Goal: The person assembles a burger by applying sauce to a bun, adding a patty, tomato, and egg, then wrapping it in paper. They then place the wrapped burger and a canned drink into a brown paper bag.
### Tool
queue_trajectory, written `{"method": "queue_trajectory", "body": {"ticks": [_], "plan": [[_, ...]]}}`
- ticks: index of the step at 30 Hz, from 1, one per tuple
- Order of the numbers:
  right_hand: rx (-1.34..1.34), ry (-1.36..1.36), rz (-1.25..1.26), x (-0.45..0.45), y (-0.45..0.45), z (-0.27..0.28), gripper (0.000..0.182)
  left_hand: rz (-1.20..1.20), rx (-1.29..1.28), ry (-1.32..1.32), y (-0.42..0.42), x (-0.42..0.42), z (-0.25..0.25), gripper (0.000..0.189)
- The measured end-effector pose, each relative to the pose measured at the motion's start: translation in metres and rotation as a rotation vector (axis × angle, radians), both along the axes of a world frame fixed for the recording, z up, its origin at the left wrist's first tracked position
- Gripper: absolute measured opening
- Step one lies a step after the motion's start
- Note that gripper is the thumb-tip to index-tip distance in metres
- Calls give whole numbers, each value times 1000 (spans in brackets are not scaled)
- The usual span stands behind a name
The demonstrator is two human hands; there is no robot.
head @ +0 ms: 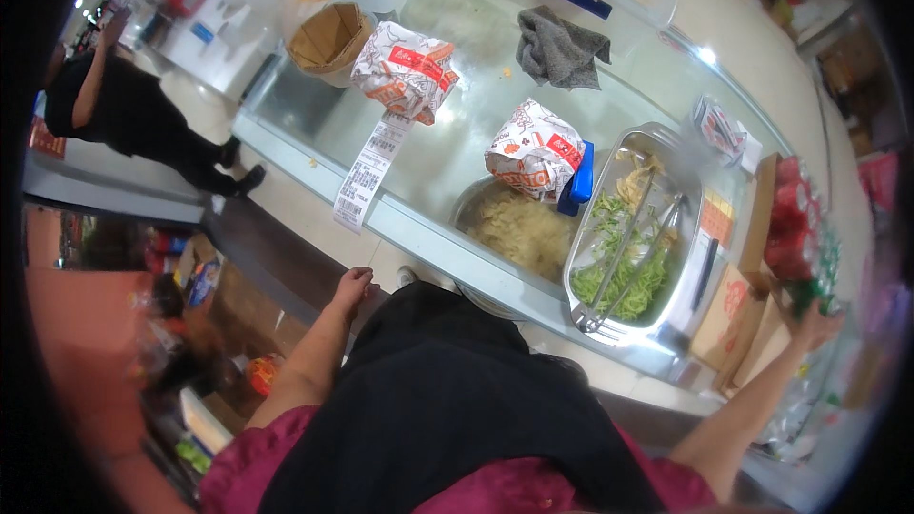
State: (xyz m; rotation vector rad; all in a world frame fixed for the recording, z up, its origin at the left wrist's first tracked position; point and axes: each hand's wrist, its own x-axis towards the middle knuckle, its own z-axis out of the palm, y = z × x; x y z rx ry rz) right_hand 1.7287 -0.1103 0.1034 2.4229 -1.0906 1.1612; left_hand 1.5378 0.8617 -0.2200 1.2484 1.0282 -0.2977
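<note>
My left hand (355, 288) hangs in front of the counter with its fingers curled; nothing shows in it. My right hand (817, 327) reaches to the far right, beside green-topped bottles (827, 264) and red cans (791, 225); blur hides whether it holds one. Two printed paper food packages lie on the glass counter, one (405, 71) above a printed receipt (371, 173), the other (535, 150) against a blue-handled object (583, 173). A steel tray (573, 278) holds shredded greens (632, 278) and metal tongs (628, 246).
A bowl of pale food (518, 232) sits by the counter's front edge (428, 232). Farther back are a grey cloth (559, 48) and a cardboard-lined tub (328, 41). Cardboard boxes (721, 314) stand right of the tray. Another person (118, 100) stands at the upper left.
</note>
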Motion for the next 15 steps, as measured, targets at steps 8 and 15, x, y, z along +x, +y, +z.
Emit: {"method": "queue_trajectory", "body": {"ticks": [8,15], "plan": [[355,-170,1141,35,343,99,80,-68,35,87,19,-24,-43,31],[584,168,1888,46,628,82,91,-14,13,-15,32,-17,-33,33]]}}
